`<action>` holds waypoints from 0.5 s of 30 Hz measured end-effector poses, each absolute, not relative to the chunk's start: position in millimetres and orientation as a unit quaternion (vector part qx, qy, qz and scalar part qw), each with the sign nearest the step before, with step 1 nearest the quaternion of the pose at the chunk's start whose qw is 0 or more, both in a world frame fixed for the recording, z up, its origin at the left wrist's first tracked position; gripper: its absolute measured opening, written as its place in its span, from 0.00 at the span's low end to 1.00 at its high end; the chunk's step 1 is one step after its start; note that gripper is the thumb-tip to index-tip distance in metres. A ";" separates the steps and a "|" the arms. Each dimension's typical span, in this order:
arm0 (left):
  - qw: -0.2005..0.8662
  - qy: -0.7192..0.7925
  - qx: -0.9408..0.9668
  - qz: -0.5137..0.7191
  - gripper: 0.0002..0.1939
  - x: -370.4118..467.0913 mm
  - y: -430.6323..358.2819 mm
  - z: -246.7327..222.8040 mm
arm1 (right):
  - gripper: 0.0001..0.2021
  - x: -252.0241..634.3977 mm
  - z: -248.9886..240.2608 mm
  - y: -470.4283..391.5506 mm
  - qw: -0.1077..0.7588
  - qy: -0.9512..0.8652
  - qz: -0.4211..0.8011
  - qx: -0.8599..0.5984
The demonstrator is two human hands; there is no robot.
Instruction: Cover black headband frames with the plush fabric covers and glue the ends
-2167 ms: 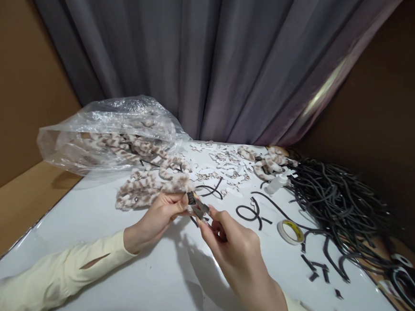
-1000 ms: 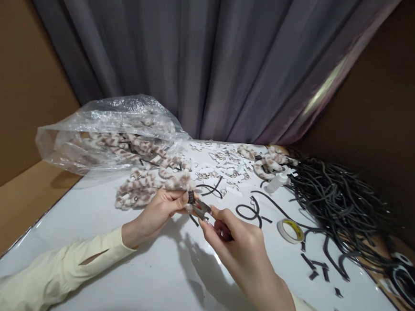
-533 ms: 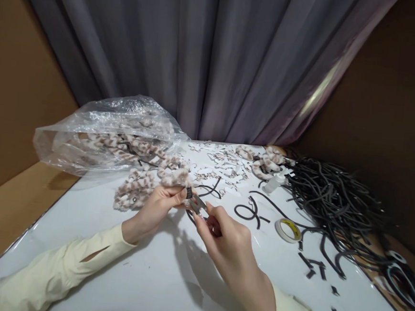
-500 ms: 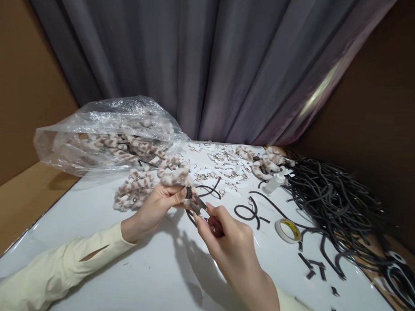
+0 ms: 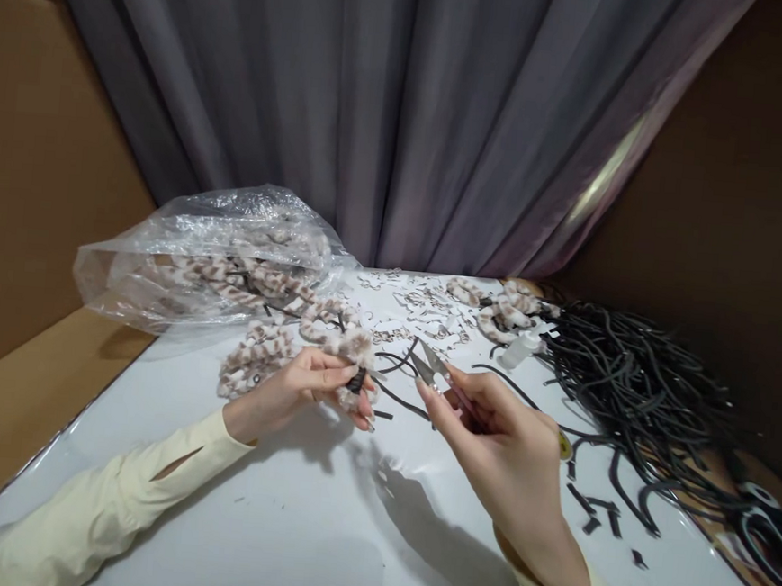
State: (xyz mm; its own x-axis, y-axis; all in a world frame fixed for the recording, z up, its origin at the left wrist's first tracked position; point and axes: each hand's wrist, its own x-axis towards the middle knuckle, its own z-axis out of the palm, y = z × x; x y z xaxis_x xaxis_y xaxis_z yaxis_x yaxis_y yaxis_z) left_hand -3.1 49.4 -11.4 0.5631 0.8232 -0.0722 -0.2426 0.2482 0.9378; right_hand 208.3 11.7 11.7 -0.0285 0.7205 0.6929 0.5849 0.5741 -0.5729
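Over the middle of the white table, my left hand (image 5: pixel 309 381) is closed on a fluffy white-and-brown furry strip (image 5: pixel 354 349) with a black wrapped band (image 5: pixel 355 380) near its end. My right hand (image 5: pixel 489 418) grips small thread snips (image 5: pixel 434 364), their pointed blades apart and aimed up and left. A short gap separates the blades from the furry piece. Just behind my left hand lies a heap of similar furry pieces (image 5: pixel 257 355). Black cord pieces (image 5: pixel 400 398) lie on the table between my hands.
A clear plastic bag (image 5: pixel 143 260) of furry pieces sits at the back left. Scraps (image 5: pixel 424 300) cover the far middle. At right are a small white bottle (image 5: pixel 520 348), a big tangle of black cords (image 5: pixel 634 375) and large scissors (image 5: pixel 768 535). Cardboard walls stand at both sides.
My right hand has drawn the snips back to the right, away from the furry strip. The left hand has stayed nearly in place, turning the piece slightly, its fingers more extended.
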 end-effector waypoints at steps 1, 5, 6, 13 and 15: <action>0.736 0.291 0.494 0.360 0.13 -3.3 49.4 -10.1 | 0.07 209.6 11.2 13.9 0.527 -0.710 0.066 -0.462; 0.744 0.267 0.491 0.366 0.19 -5.0 50.6 -6.2 | 0.08 213.5 9.5 20.6 0.524 -0.702 0.073 -0.477; 0.745 0.267 0.490 0.365 0.20 -5.5 51.0 -5.8 | 0.08 214.2 9.0 21.6 0.524 -0.701 0.071 -0.478; 0.721 0.349 0.489 0.346 0.20 -4.4 52.3 -3.1 | 0.10 223.5 5.9 26.8 0.520 -0.682 0.080 -0.508; 0.710 0.349 0.501 0.350 0.19 -6.1 54.1 -1.2 | 0.10 227.3 5.9 29.0 0.519 -0.674 0.080 -0.520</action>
